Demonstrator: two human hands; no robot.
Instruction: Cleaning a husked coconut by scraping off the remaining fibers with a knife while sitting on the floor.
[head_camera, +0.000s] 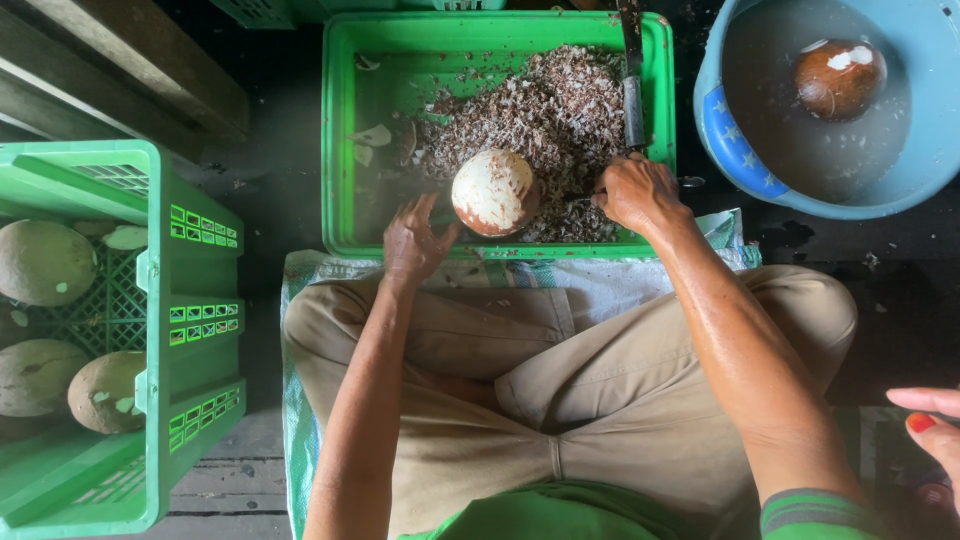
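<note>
The dark plank floor (270, 190) carries a green tray (345, 130), a blue basin (725, 140), a green crate (190, 330), and a woven sack (300, 300).

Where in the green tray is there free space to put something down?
The left part of the green tray is mostly bare, between its left wall and the shavings pile. The centre and right are crowded by shavings, the coconut and the knife.
</note>
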